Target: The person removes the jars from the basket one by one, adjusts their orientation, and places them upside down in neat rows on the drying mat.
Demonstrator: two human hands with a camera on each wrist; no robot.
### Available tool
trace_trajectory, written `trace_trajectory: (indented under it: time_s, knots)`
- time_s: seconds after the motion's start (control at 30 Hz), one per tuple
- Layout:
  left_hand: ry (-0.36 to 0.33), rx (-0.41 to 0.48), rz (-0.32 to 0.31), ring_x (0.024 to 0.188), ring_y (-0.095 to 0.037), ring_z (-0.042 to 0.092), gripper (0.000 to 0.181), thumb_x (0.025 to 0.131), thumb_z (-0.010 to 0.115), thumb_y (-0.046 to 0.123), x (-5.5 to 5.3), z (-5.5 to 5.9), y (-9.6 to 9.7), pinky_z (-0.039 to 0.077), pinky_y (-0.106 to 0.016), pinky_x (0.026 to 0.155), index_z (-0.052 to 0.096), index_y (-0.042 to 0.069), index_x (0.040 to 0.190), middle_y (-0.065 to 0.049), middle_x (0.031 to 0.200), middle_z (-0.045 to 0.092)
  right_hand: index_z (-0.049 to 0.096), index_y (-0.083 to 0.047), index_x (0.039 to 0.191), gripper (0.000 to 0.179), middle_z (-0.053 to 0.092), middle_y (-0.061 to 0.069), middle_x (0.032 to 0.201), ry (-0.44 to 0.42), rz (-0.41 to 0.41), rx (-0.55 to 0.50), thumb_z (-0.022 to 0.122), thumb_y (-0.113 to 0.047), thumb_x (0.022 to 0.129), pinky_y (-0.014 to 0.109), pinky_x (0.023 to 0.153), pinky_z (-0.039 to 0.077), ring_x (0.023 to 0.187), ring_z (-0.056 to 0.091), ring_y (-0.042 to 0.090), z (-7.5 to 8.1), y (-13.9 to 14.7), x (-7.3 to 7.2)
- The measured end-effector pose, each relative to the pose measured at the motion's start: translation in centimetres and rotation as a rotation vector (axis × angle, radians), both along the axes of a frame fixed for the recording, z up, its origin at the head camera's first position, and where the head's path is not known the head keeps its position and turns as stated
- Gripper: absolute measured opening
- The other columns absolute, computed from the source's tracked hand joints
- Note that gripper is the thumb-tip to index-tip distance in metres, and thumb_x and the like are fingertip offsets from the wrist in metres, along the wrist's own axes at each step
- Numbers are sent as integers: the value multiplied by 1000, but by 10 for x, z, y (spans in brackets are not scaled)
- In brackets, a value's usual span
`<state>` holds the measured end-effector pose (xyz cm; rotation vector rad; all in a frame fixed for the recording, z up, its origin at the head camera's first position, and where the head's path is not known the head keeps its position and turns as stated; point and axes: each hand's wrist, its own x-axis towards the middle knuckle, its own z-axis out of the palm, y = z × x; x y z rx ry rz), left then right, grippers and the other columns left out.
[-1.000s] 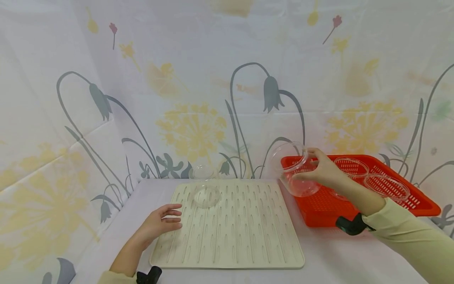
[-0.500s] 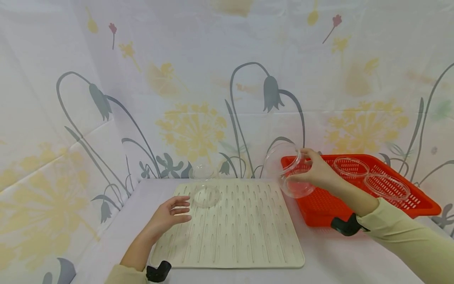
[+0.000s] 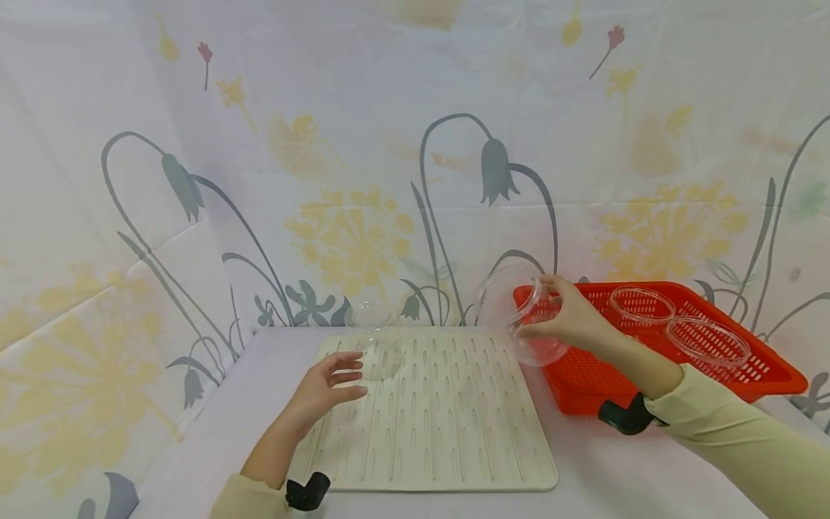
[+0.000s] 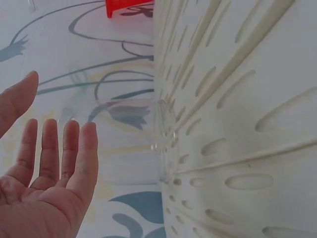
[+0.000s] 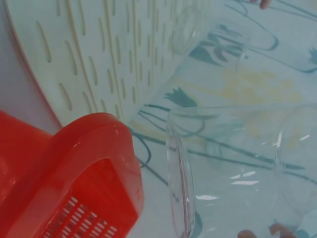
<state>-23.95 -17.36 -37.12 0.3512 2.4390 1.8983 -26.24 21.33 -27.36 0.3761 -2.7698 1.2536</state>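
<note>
A clear jar (image 3: 502,306) is in my right hand (image 3: 573,317), whose thumb and fingers grip it from the right, above the mat's far right corner. In the right wrist view the jar (image 5: 233,163) lies sideways across the picture, with only fingertips (image 5: 280,229) showing at the bottom edge. Another clear container (image 3: 378,358) stands at the back left of the cream ridged mat (image 3: 441,425). My left hand (image 3: 331,382) hovers just in front of that container, fingers spread and relaxed, holding nothing. The left wrist view shows its palm (image 4: 49,193) apart from the container (image 4: 130,144).
A red perforated basket (image 3: 577,396) stands right of the mat, under my right forearm. Two clear round rims (image 3: 642,305) show inside it; my arm hides part of the basket. A floral cloth (image 3: 363,144) hangs close behind the table.
My right hand has carried the jar leftward, away from over the basket toward the mat. My left hand has moved right and slightly up, closer to the standing container.
</note>
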Motion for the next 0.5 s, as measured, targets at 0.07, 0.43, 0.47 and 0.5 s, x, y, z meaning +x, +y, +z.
trace_trajectory:
  time_s: [0.07,0.43,0.47,0.5]
  knots:
    - [4,8,-3,114,-35,51,54,79,73,4,-1,1,3,49,-40,87,50,3,129,-15,122,53,20,2,142,98,34,28,133,-2,1,6,80,-31,72,59,85,44,119,33,46,0,-1,0]
    - [17,36,-46,116,-34,49,56,80,73,6,-5,2,19,48,-41,88,49,4,130,-16,126,50,20,-1,143,100,33,28,135,-16,15,-7,81,-32,70,59,86,44,118,35,46,-4,-10,2]
    - [14,39,-52,116,-34,49,56,80,73,6,-6,2,21,48,-41,88,49,4,130,-16,126,50,21,-1,143,100,33,27,135,-15,17,-10,81,-32,70,58,86,44,118,35,46,-4,-11,1]
    - [14,40,-55,116,-34,49,56,80,73,6,-6,2,22,48,-41,88,49,4,130,-15,126,50,21,-1,143,99,33,27,135,-14,21,-14,81,-31,70,58,85,45,117,35,46,-5,-12,1]
